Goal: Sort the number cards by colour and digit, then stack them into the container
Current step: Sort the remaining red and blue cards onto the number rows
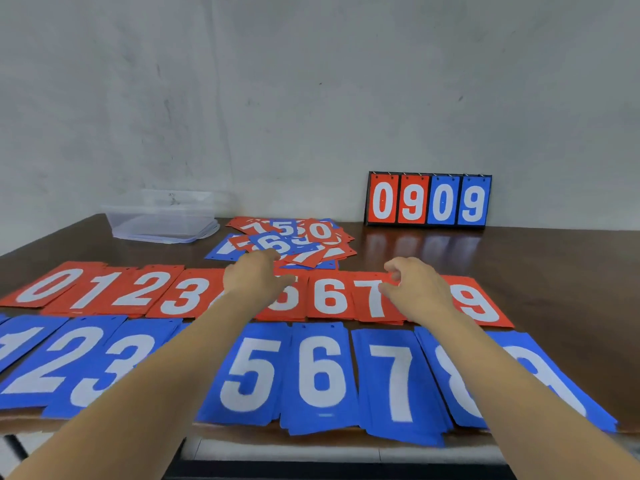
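Pile [294, 239]: unsorted red and blue cards, overlapping at mixed angles, just beyond the red row [138, 292], straight ahead of the left hand [258, 277]
Left hand: the nearer; fingertips at pile's near edge, thumb spread apart, nothing clamped
Right hand [417, 287]: over red 7–8, fingers loosely curled, empty
Blue row [318, 372]: nearest the person
Container [162, 216]: far left
Scoreboard [429, 199]: far right
Reach judged unobstructed

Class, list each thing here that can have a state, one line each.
Plastic container: open, no cards visible inside.
Mixed card pile: unsorted, overlapping.
Red cards: laid out by digit.
Blue cards: laid out by digit.
Flip scoreboard: upright, shows 0909.
Left hand: open, reaching the pile.
Right hand: loosely curled, over red cards.
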Tool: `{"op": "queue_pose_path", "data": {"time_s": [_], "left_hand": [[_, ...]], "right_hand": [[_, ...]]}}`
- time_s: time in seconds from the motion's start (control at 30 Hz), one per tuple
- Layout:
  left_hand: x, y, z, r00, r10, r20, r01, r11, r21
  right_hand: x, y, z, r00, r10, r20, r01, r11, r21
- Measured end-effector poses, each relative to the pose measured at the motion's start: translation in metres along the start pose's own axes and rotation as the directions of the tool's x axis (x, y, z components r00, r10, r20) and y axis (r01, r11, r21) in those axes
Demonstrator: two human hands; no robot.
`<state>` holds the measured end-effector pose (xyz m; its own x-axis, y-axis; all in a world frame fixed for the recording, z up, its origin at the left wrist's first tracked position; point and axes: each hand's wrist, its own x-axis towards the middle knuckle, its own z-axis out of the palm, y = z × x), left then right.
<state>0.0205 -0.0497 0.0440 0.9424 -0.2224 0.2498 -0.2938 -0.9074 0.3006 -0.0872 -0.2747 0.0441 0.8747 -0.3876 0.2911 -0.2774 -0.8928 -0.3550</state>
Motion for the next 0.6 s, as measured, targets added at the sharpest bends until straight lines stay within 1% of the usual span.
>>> {"op": "queue_pose_path", "data": {"time_s": [0.17, 0.33, 0.6], "left_hand": [[0.048, -0.028, 0.003, 1.0, -0.006, -0.013, 0.006, 0.999, -0.035], [0.094, -0.049, 0.011, 1.0, 0.009, 0.021, -0.008, 1.0, -0.013], [0.157, -0.063, 0.037, 0.997, -0.007, 0.08, 0.011, 0.999, -0.051]], "right_hand": [[0.048, -0.027, 0.02, 0.999, 0.027, 0.028, -0.027, 1.0, -0.002], [0.089, -0.049, 0.044, 0.996, 0.07, 0.059, -0.069, 0.998, -0.01], [0.156, -0.063, 0.089, 0.983, 0.154, 0.102, -0.151, 0.988, -0.037]]}}
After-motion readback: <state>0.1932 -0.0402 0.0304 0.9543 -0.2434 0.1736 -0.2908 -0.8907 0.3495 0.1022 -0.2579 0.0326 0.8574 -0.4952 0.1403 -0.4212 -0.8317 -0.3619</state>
